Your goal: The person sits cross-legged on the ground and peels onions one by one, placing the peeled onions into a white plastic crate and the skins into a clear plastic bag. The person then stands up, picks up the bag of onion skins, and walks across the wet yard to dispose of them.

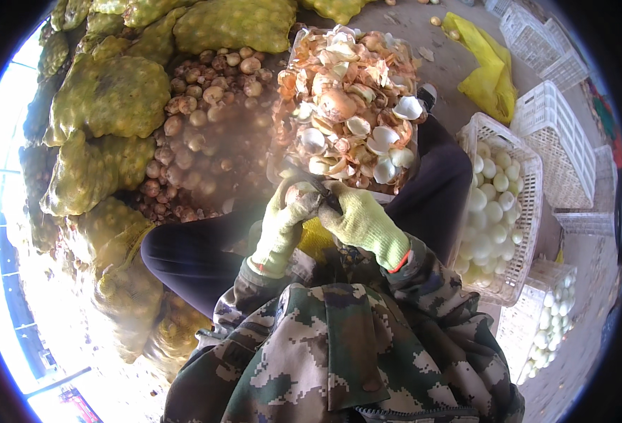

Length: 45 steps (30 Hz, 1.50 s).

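Observation:
My left hand (284,219), in a pale yellow-green knit glove, holds an onion (299,193) above my lap. My right hand (361,217), gloved alike, is closed on a small dark tool (321,187), perhaps a knife, which lies against the onion; its full shape is hidden by the fingers. Both hands meet at the near edge of a crate heaped with onion skins (340,106). Unpeeled onions (200,137) lie piled to the left of that crate. On the right, a white plastic crate (527,254) holds peeled white onions (493,206).
Full yellow mesh sacks (110,95) are stacked on the left and at the top. A yellow mesh bag (488,74) lies on the floor at the upper right. White plastic crates (554,143) stand along the right, one lower down with more peeled onions (554,312).

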Each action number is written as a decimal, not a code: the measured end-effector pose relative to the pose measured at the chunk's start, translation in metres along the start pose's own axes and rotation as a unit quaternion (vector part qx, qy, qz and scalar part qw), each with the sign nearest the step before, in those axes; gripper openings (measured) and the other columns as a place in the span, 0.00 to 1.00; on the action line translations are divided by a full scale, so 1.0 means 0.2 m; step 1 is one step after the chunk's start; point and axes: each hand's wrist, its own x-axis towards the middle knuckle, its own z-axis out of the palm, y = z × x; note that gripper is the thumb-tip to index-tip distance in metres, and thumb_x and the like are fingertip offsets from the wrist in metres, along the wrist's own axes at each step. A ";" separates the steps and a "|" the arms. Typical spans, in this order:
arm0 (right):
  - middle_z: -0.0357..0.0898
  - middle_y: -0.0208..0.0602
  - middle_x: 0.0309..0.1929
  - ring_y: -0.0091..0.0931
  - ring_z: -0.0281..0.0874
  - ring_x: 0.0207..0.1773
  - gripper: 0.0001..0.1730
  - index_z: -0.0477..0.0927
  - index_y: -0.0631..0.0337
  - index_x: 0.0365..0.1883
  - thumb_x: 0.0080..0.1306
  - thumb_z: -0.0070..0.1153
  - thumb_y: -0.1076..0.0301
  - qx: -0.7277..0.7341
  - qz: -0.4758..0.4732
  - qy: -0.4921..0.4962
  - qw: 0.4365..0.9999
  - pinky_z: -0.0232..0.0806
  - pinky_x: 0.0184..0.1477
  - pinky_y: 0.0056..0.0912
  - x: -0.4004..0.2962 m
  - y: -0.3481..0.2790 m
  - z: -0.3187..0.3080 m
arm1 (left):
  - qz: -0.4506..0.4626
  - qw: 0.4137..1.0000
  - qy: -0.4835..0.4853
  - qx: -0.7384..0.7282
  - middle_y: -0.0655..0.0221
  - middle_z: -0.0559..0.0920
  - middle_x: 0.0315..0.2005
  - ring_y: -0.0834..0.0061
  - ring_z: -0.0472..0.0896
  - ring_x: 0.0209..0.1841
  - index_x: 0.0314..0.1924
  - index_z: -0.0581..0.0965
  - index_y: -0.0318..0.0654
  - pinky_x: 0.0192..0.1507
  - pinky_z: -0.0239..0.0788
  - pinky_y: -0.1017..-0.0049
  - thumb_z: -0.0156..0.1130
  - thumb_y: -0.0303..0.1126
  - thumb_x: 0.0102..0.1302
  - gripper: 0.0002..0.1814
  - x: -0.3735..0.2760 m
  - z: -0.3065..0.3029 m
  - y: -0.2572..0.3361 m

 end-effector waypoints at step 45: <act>0.88 0.45 0.39 0.44 0.88 0.41 0.22 0.82 0.59 0.51 0.68 0.68 0.53 -0.085 0.176 0.119 0.973 0.78 0.43 0.42 -0.04 0.05 -0.05 | -0.014 0.984 0.162 0.073 0.63 0.83 0.48 0.73 0.86 0.44 0.59 0.78 0.35 0.43 0.81 0.75 0.68 0.48 0.72 0.26 0.08 -0.02 -0.08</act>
